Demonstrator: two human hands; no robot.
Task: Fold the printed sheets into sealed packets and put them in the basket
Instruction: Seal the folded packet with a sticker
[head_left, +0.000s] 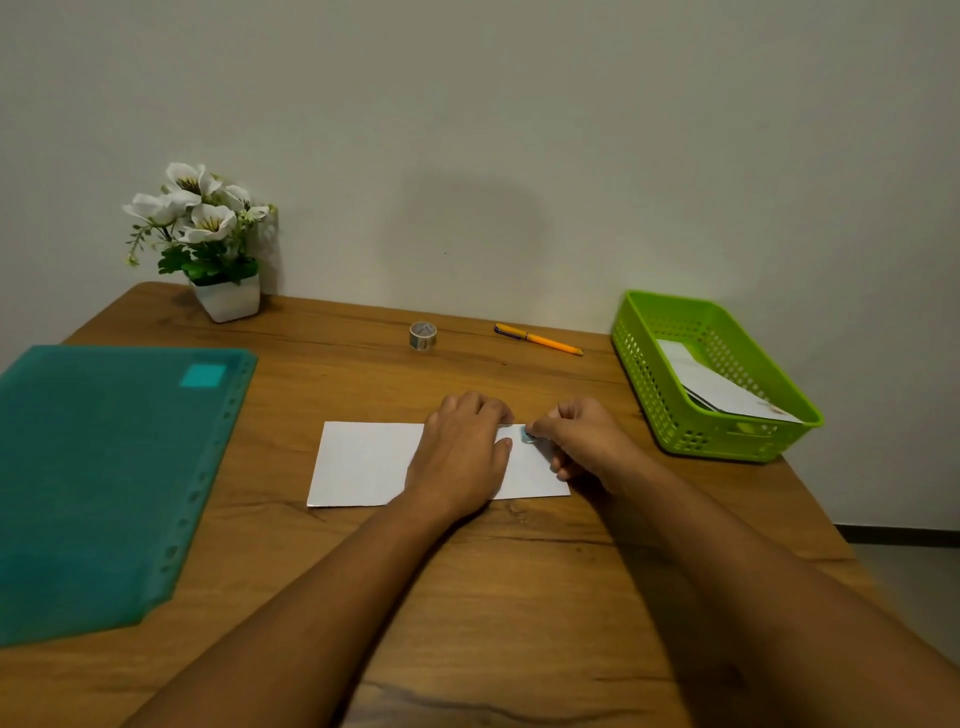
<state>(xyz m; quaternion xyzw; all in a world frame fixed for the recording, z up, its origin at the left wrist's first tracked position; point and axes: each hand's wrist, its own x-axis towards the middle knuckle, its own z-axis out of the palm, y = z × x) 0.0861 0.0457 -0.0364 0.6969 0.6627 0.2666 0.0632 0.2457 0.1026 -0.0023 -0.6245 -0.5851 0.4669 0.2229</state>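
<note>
At frame centre my left hand (460, 457) lies flat, pinning the light, limp folded white paper packet (363, 465) while my right hand (582, 441) pinches a small sticker (528, 435) onto its upper edge, so I'd lift it by a folded edge toward the green plastic basket (670, 415) at right.

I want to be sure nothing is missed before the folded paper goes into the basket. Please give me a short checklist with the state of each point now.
1. Folded paper lies flat on the table: ok.
2. Left hand presses the paper down: ok.
3. Right hand pinches a small sticker at the top edge of the paper: ok.
4. Sticker fully pressed down, flap sealed: cannot tell, the fingers cover it.
5. Green basket is at the right, with room beside the paper already inside: ok.
6. Tape roll and pen are clear of the way to the basket: ok.
</note>
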